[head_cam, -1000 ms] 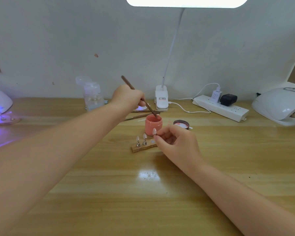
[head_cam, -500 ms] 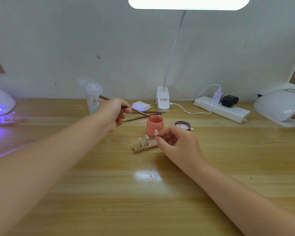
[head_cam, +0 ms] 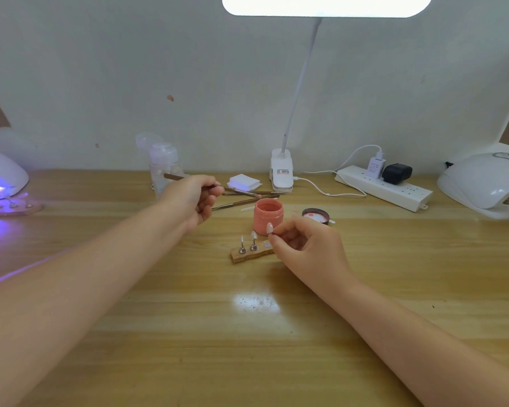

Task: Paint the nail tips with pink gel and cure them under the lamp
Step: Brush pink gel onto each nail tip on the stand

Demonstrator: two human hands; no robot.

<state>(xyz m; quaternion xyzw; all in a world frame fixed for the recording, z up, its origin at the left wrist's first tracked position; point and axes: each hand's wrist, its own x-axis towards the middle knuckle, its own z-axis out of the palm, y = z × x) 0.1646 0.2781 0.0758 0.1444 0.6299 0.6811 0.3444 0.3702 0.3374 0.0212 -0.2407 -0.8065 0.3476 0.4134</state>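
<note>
Two hands work above the glossy wooden bench (head_cam: 247, 333). Nearest, the right hand (head_cam: 303, 245) pinches a pale almond-shaped nail tip (head_cam: 269, 228) just above the wooden holder (head_cam: 249, 255). Beyond, the left hand (head_cam: 193, 198) grips the slim brush (head_cam: 235, 190), now lifted out of the open pink gel jar (head_cam: 268, 216) and lying nearly level, so painting probably comes next. A curing lamp (head_cam: 3, 174) glows violet far left.

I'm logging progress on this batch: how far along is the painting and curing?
Done: pink gel jar open. In hand: left hand holds the brush; right hand pinches an unpainted nail tip. Left: painting it and the tips on the wooden holder, then curing.
</note>
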